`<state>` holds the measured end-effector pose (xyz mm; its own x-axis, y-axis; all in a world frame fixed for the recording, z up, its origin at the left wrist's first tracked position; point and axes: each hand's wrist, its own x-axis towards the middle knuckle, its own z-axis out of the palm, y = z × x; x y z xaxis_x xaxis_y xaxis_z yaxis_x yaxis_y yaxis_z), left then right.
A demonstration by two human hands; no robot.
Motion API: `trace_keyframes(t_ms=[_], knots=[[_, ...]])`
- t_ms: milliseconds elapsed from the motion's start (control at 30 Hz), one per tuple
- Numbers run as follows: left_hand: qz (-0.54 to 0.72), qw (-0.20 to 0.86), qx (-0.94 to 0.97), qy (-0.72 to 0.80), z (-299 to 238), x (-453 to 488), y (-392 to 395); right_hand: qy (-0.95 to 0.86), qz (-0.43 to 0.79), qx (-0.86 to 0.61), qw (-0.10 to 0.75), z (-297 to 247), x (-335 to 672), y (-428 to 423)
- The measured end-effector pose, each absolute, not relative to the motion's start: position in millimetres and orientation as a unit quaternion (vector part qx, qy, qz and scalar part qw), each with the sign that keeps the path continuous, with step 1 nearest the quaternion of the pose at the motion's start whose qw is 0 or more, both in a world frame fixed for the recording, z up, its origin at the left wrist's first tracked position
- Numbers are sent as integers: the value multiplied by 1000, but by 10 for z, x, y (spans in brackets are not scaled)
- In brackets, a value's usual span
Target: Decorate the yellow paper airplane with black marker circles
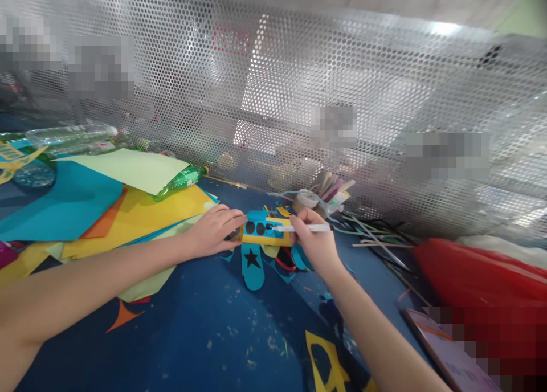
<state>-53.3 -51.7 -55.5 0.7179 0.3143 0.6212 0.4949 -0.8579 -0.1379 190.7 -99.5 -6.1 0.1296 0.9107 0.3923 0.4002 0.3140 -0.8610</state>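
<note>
A small bottle-shaped craft wrapped in yellow and blue paper (261, 238) lies on the blue table, with black dots along its side. From its near side sticks out a blue paper wing (253, 273) bearing a black star. My left hand (216, 229) is closed around the craft's left end, steadying it on the table. Pinched in my right hand (314, 238) is a white marker pen (314, 228), its tip on the blue strip beside the black dots. Just below the craft, the red scissors handle (285, 261) shows among blue paper scraps.
Coloured paper sheets (166, 212) and a green plastic bottle (183, 181) lie at left, with clear bottles behind. A perforated metal screen (273, 113) stands along the back. At right are a roll of tape (305, 201), thin sticks, a red bag (474, 272) and a tablet-like device (448, 346).
</note>
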Motion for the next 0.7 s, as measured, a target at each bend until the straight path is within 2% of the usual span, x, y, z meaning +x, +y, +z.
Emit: trace_keyframes(t_ms=[700], knots=[[-308, 138, -914, -226, -550, -527, -523, -619, 224, -537, 528, -43, 1939, -993]])
